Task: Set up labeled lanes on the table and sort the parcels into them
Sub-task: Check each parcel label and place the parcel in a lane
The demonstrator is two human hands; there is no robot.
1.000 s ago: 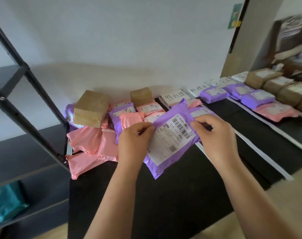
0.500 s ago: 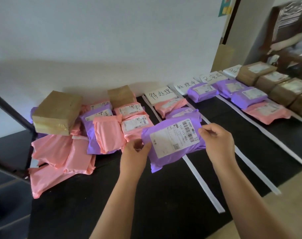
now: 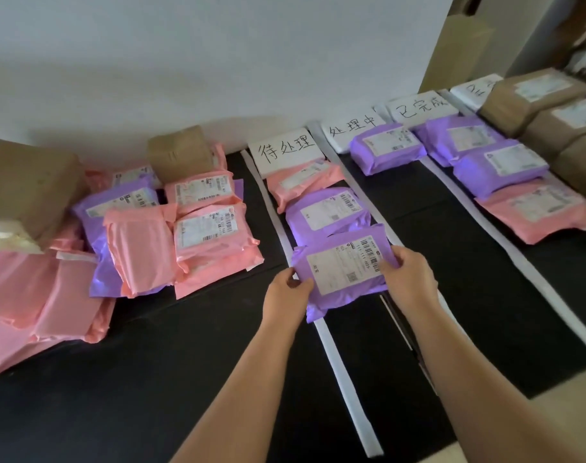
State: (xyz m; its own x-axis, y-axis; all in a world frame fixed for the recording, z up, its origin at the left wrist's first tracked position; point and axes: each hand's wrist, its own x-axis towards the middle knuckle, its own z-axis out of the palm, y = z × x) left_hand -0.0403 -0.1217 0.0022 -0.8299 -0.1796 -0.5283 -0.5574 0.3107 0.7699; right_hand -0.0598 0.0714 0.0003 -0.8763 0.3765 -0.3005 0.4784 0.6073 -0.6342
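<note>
1. The fourth label card [image 3: 472, 90], far right, is partly hidden behind the brown boxes [image 3: 532, 95], and we cannot read it. These boxes are cut by the right edge of the view, so we count only at least three.
2. In the heap [image 3: 144, 242] on the left of the worktop [image 3: 184, 379], the pink parcels overlap and run out of view, so we cannot count them. One brown carton [image 3: 27, 188] lies at its left and a second carton [image 3: 181, 152] at its far side.
3. The left hand [image 3: 286, 289] and the right hand [image 3: 408, 275] each have the grip clamped on one purple parcel [image 3: 338, 265], at its left and right edges. It is at the near end of the first lane [image 3: 368, 345], partly over another purple parcel [image 3: 325, 212]. Whether it rests on the worktop, we cannot tell.
4. We count four cards. There are three parcels in the first lane, one in the second lane [image 3: 418, 228] and three in the third lane [image 3: 569, 279].
</note>
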